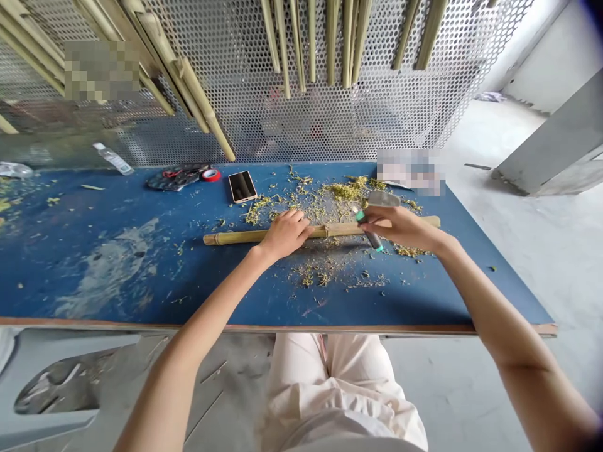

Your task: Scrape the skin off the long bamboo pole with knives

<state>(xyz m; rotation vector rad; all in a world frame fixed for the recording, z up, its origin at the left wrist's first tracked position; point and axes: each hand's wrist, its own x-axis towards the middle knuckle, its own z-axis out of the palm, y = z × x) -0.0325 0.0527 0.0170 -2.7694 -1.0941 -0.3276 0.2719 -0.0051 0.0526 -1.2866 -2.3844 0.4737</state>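
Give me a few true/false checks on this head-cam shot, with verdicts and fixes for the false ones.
1. The left hand is on a bamboo pole. True.
2. The right hand holds scissors. False: it holds a bladed hand tool with a dark handle and teal band.
3. A phone lies on the blue tabletop, beyond the pole. True.
4. No plant shavings lie on the tabletop. False: shavings are scattered around the pole.
5. A red tape roll lies near the phone. True.
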